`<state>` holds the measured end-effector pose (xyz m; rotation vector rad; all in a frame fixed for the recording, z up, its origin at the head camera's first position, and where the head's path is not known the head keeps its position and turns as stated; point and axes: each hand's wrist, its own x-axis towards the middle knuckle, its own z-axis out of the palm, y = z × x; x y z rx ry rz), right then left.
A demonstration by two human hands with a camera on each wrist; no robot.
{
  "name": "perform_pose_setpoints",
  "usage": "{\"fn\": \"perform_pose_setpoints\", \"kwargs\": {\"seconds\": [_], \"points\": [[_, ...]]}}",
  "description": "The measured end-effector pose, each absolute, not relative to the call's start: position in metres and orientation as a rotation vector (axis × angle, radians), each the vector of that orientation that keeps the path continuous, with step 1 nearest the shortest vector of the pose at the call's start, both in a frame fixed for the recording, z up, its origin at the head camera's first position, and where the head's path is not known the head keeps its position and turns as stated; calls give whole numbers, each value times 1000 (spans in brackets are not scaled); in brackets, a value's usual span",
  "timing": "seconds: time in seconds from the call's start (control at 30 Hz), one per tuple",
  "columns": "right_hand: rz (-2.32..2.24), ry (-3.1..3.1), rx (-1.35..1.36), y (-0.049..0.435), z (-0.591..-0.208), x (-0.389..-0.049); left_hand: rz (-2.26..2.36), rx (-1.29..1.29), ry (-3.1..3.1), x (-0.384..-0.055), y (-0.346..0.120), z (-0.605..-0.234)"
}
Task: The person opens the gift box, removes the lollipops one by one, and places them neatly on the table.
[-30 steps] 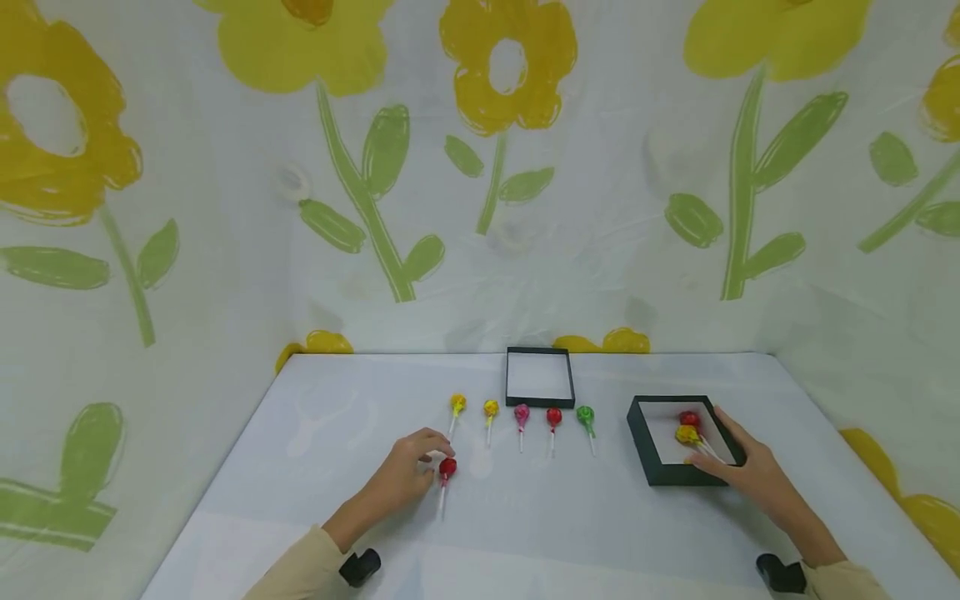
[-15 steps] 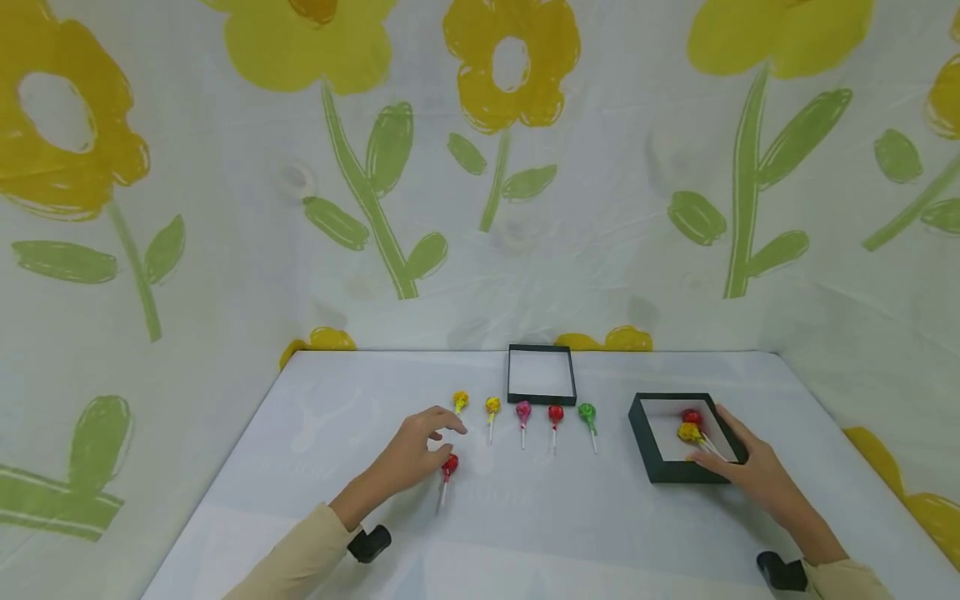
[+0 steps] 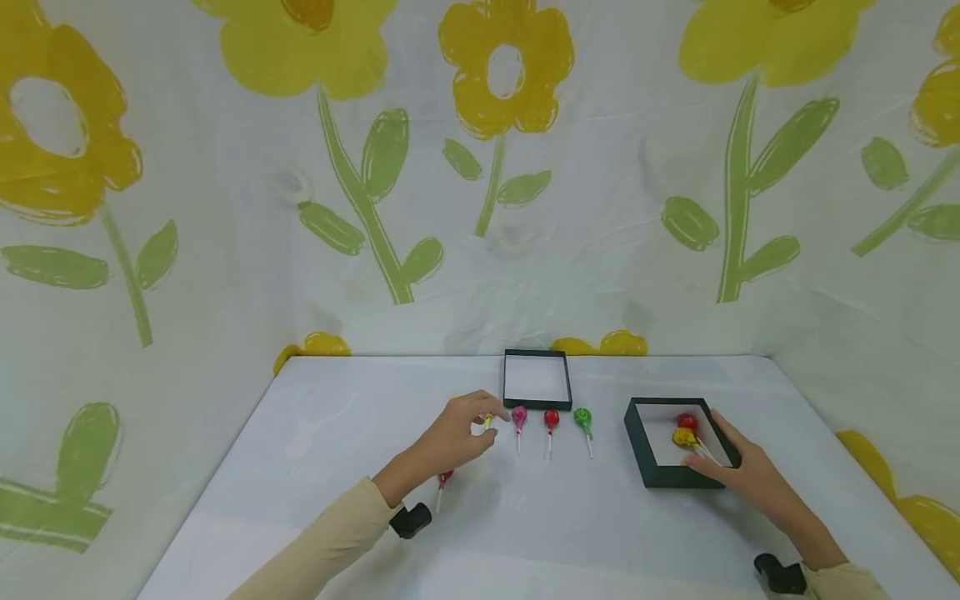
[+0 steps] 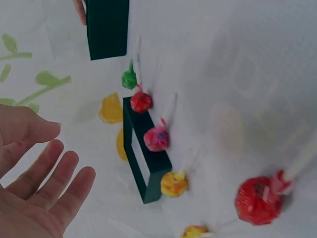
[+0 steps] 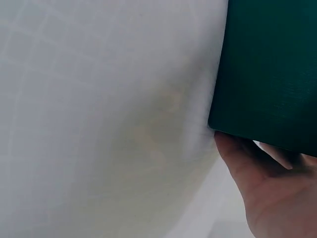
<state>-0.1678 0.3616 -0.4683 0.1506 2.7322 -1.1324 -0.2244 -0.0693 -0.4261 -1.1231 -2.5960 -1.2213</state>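
Note:
My left hand [image 3: 453, 433] hovers over the left end of a row of lollipops, its fingers loosely bent and holding nothing. A yellow lollipop [image 3: 487, 422] shows between thumb and fingers in the head view; another yellow lollipop [image 4: 194, 232] appears in the left wrist view. A red lollipop [image 4: 257, 201] lies nearer me, partly behind the left wrist. My right hand [image 3: 750, 475] grips the right front corner of a dark green box [image 3: 652, 477], thumb over the front edge. Inside are a red lollipop [image 3: 686, 422] and a yellow one [image 3: 684, 437].
Pink [image 3: 519, 415], red [image 3: 551, 418] and green [image 3: 582, 417] lollipops continue the row rightward. Behind them, at the table's back edge, lies a shallow dark-rimmed lid [image 3: 536, 406] with a white inside. A flower-patterned curtain [image 3: 585, 275] surrounds the white table [image 3: 570, 533].
My left hand has moved right and farther back, from beside the near red lollipop to over the yellow ones. The right hand keeps its grip on the box.

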Motion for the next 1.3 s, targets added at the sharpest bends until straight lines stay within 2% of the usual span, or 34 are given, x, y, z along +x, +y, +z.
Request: {"fn": "perform_pose_setpoints", "kwargs": {"seconds": [0.57,1.3], "points": [[-1103,2743,178,361,-468,-164,-1197,-1377,-2539,-241,14,-406],[-1115,2731,198,357,-468,-165,-1222,-1500,-2569,-258,91,-401]]}}
